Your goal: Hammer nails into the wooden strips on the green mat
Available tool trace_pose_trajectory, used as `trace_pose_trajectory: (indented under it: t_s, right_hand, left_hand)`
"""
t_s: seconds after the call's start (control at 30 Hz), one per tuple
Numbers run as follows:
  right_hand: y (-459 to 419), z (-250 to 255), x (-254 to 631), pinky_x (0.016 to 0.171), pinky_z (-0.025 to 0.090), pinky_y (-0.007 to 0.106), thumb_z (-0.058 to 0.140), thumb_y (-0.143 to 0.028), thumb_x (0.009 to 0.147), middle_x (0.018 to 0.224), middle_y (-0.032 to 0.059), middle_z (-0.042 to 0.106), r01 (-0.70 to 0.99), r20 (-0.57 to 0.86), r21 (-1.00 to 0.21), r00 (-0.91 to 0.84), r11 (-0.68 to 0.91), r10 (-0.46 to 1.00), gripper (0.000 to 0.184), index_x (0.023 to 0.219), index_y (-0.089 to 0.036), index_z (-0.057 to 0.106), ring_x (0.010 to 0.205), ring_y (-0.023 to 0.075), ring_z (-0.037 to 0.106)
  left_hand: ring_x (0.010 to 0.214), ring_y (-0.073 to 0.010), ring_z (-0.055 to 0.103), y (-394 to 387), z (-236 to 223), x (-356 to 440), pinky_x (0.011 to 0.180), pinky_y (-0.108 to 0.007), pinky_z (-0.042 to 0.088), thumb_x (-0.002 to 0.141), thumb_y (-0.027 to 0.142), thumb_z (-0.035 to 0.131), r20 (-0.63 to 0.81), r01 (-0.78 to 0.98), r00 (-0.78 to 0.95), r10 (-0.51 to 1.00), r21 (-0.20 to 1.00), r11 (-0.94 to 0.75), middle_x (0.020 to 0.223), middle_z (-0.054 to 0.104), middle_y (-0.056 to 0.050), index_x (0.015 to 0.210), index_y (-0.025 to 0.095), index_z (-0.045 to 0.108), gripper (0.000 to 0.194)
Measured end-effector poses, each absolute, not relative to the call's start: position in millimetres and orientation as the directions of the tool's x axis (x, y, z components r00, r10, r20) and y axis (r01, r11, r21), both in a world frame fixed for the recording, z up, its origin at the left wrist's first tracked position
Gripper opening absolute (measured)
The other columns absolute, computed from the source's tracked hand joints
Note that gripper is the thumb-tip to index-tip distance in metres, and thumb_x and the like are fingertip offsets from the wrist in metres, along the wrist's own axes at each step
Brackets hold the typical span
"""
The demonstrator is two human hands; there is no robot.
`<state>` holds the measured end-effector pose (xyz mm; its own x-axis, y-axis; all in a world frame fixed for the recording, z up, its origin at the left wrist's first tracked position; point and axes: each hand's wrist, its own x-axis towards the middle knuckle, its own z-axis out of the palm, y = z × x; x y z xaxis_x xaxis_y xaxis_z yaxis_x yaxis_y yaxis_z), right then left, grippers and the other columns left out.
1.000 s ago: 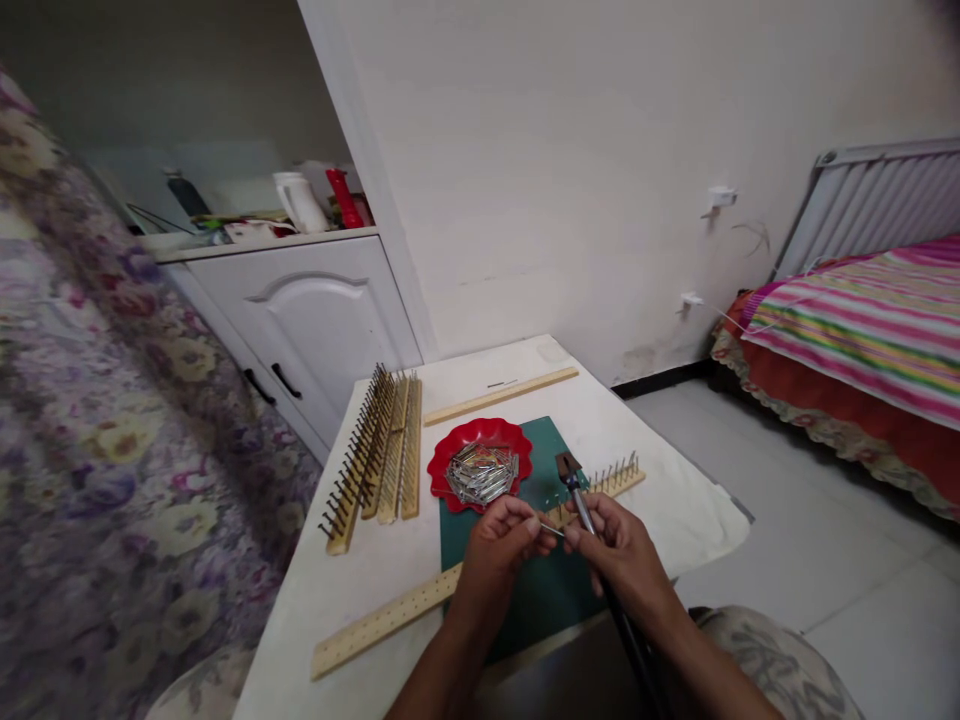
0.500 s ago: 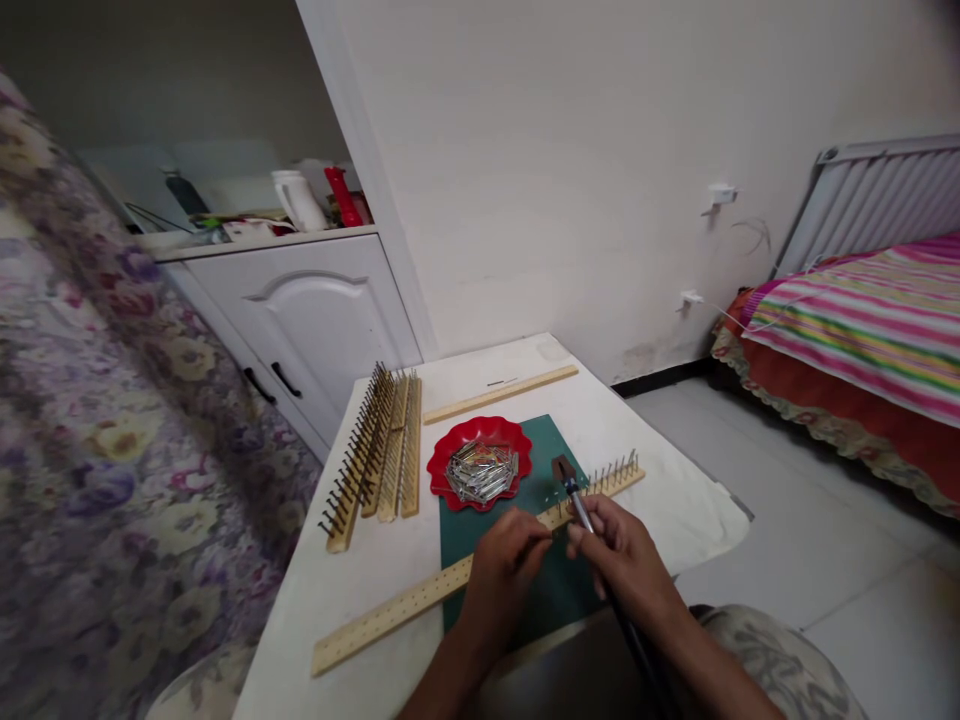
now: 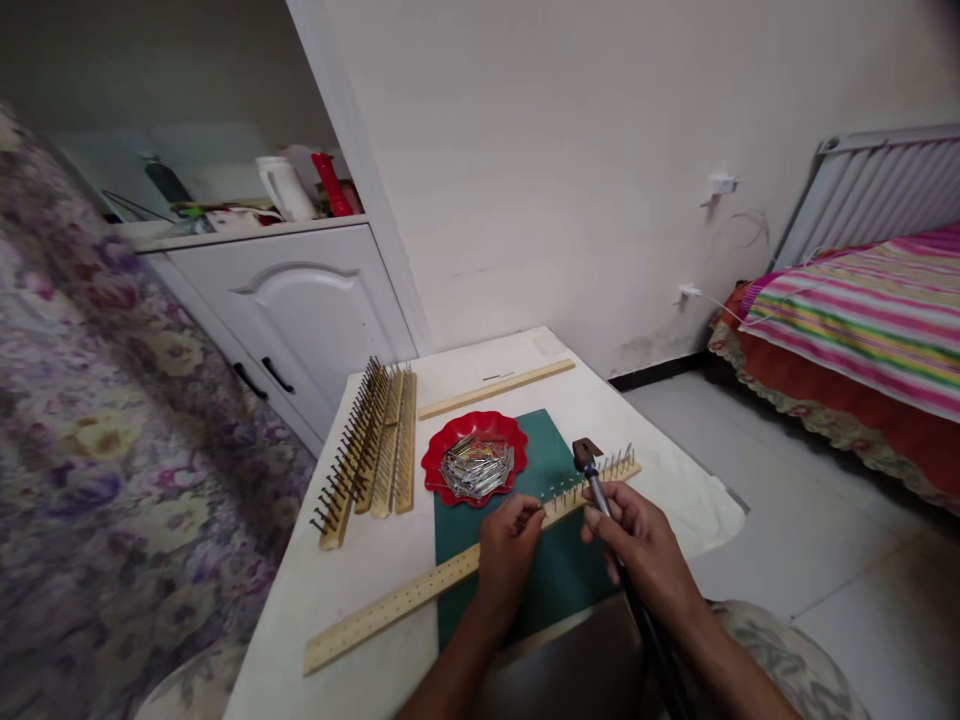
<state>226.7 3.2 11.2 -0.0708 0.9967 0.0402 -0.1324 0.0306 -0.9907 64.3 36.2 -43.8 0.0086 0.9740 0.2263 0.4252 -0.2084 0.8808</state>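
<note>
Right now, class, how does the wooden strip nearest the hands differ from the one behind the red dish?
The near strip has nails standing along its right part; the back strip has none standing in it. The near strip crosses the green mat; the back strip lies off it, on the white tabletop. Both are long, narrow pieces of pale wood.

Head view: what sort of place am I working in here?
Probably a bedroom in a home: there's what looks like a bed, a floral curtain and a white cabinet.
</note>
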Motion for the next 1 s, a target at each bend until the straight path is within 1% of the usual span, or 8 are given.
trace_pose_trajectory:
  t_s: [0.13,0.23,0.37,0.47,0.67,0.83,1.0]
  right_hand:
    - [3.5,9.9,226.7,0.029,0.030,0.014,0.055,-0.033,0.082,0.059,-0.0065,0.055,-0.131,0.045,-0.991,-0.075,0.035,0.996,0.016,0.086,-0.019,0.050,0.031,0.0024,0.036]
    - [3.5,8.8,226.4,0.029,0.030,0.014,0.055,-0.032,0.082,0.059,-0.0064,0.055,-0.133,0.045,-0.991,-0.089,0.033,0.995,0.015,0.087,-0.019,0.050,0.032,0.0028,0.037]
    - [2.7,9.7,227.7,0.030,0.029,0.013,0.055,-0.031,0.082,0.059,-0.0062,0.055,-0.139,0.040,-0.990,-0.109,0.024,0.993,0.014,0.086,-0.018,0.050,0.031,0.0019,0.037]
    - [1.4,12.9,230.7,0.030,0.027,0.013,0.054,-0.032,0.082,0.060,-0.0053,0.057,-0.161,0.025,-0.987,-0.164,-0.002,0.986,0.016,0.087,-0.017,0.050,0.029,0.0012,0.037]
    - [-1.4,15.5,231.6,0.029,0.022,0.014,0.055,-0.035,0.081,0.058,-0.0038,0.059,-0.184,-0.017,-0.979,-0.343,-0.085,0.939,0.021,0.089,-0.015,0.052,0.027,0.0011,0.037]
    - [-2.8,11.6,225.2,0.029,0.022,0.014,0.053,-0.037,0.081,0.057,-0.0052,0.058,-0.152,-0.030,-0.984,-0.363,-0.091,0.931,0.023,0.090,-0.016,0.050,0.026,0.0021,0.037]
    - [-4.0,10.3,222.1,0.029,0.021,0.014,0.053,-0.034,0.081,0.056,-0.0057,0.057,-0.107,-0.049,-0.989,-0.381,-0.097,0.923,0.018,0.083,-0.017,0.049,0.027,0.0018,0.037]
  left_hand:
    - [0.062,-0.0113,0.055,38.9,-48.2,64.5,0.058,-0.020,0.040,0.078,0.025,0.053,0.264,0.513,0.006,0.965,0.827,-0.229,0.067,0.061,0.002,0.077,0.018,0.061,0.011]
    - [0.065,-0.0115,0.055,40.4,-51.0,64.5,0.061,-0.020,0.040,0.078,0.023,0.052,0.289,0.568,0.037,0.956,0.782,-0.258,0.069,0.061,0.001,0.077,0.018,0.061,0.010]
    - [0.065,-0.0115,0.055,40.5,-48.9,66.1,0.061,-0.021,0.039,0.078,0.022,0.051,0.298,0.609,0.051,0.953,0.747,-0.266,0.070,0.061,0.001,0.076,0.018,0.061,0.011]
    - [0.063,-0.0113,0.054,40.2,-44.5,67.9,0.060,-0.021,0.038,0.078,0.022,0.052,0.296,0.636,0.043,0.954,0.729,-0.255,0.069,0.061,0.001,0.075,0.018,0.061,0.011]
    - [0.063,-0.0105,0.052,39.2,-42.1,68.5,0.058,-0.020,0.036,0.079,0.024,0.051,0.302,0.647,0.057,0.952,0.715,-0.266,0.070,0.058,0.001,0.074,0.018,0.061,0.013]
    - [0.061,-0.0100,0.050,39.2,-44.4,68.1,0.056,-0.020,0.034,0.078,0.021,0.051,0.314,0.651,0.056,0.948,0.708,-0.274,0.066,0.055,0.002,0.067,0.018,0.059,0.014]
    - [0.060,-0.0098,0.050,38.9,-43.8,68.1,0.056,-0.020,0.033,0.075,0.018,0.050,0.304,0.649,0.046,0.952,0.715,-0.259,0.065,0.055,0.002,0.065,0.018,0.058,0.013]
